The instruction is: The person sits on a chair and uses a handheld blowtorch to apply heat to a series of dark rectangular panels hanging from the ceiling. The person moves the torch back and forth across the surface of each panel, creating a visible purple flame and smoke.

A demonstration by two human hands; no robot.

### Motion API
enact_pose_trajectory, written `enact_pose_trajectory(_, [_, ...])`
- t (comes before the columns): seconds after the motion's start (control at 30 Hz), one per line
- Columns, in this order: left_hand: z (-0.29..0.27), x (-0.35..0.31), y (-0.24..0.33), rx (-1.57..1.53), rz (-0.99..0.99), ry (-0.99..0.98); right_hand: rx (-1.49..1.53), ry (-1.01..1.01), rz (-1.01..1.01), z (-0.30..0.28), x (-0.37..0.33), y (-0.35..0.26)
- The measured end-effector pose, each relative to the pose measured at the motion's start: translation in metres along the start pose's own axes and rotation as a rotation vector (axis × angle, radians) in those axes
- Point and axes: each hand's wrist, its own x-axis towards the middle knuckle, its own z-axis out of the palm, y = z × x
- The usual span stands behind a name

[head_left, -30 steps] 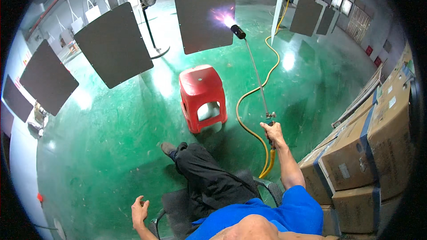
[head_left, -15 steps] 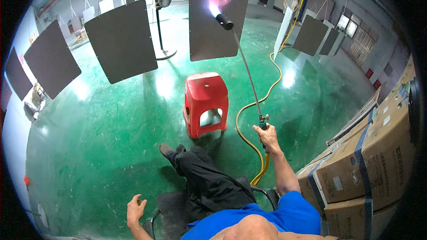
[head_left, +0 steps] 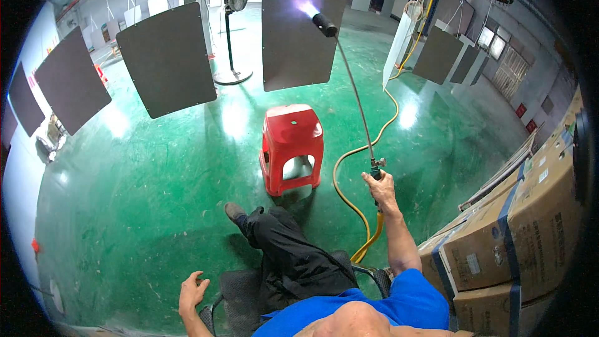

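My right hand (head_left: 382, 188) is closed round the handle of a gas torch (head_left: 357, 97), a long metal tube with a black nozzle at its far end. A bluish-white flame (head_left: 307, 8) shoots from the nozzle across the upper part of a dark grey hanging panel (head_left: 293, 56). From the handle's lower end runs a yellow hose (head_left: 342, 165). My left hand (head_left: 192, 290) hangs beside the chair (head_left: 240, 296) with its fingers apart, holding nothing.
A red plastic stool (head_left: 292, 143) stands on the green floor ahead of my legs. More dark panels (head_left: 167, 62) hang to the left and right (head_left: 438, 56). A pedestal fan (head_left: 234, 78) stands behind them. Cardboard boxes (head_left: 477, 256) are stacked close on my right.
The torch nozzle and its flame have shifted slightly to the right relative to the panel. My right hand keeps its hold, and the left hand has barely moved. The whole view has shifted slightly.
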Motion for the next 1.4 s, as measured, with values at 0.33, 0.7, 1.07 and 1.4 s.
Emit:
enact_pose_trajectory(0.33, [-0.001, -0.001, 0.006, -0.03, -0.041, -0.023, 0.026, -0.012, 0.083, -0.011, 0.01, 0.034])
enact_pose_trajectory(0.7, [0.001, 0.002, -0.004, -0.031, -0.013, -0.027, -0.046, -0.119, 0.142, 0.008, -0.028, 0.072])
enact_pose_trajectory(1.07, [0.003, 0.0, -0.001, -0.003, -0.021, -0.008, 0.07, -0.212, 0.023, 0.012, -0.022, 0.025])
enact_pose_trajectory(1.4, [0.0, -0.003, 0.011, -0.001, -0.046, -0.034, -0.068, -0.233, -0.051, 0.015, -0.042, 0.024])
